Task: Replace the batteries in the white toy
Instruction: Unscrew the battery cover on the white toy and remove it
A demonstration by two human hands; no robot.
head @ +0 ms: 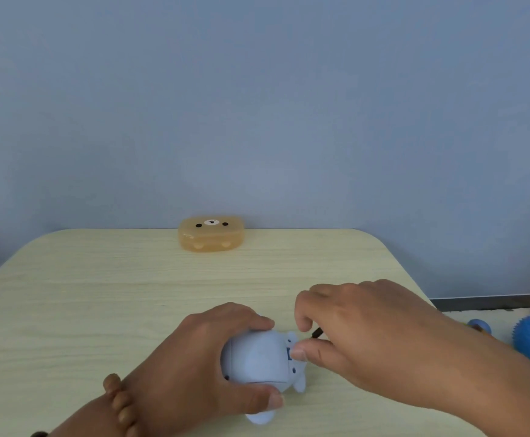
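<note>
Two hands work at the white toy (257, 357), which lies on its side on the table (99, 294) near its front edge. The step in hand looks like opening the battery compartment, since no batteries are visible yet. The left hand (200, 357) grips the toy's body from above, with the fingers over the far side and the thumb clamped on the near side. The right hand (367, 329) comes in from the right, its thumb (301, 353) touching the toy's end. Its curled fingers seem to pinch a thin dark tool (317, 333), perhaps a small screwdriver, though most of it is hidden. The next move probably calls for seating that tip squarely while the left hand holds the toy from rolling.
</note>
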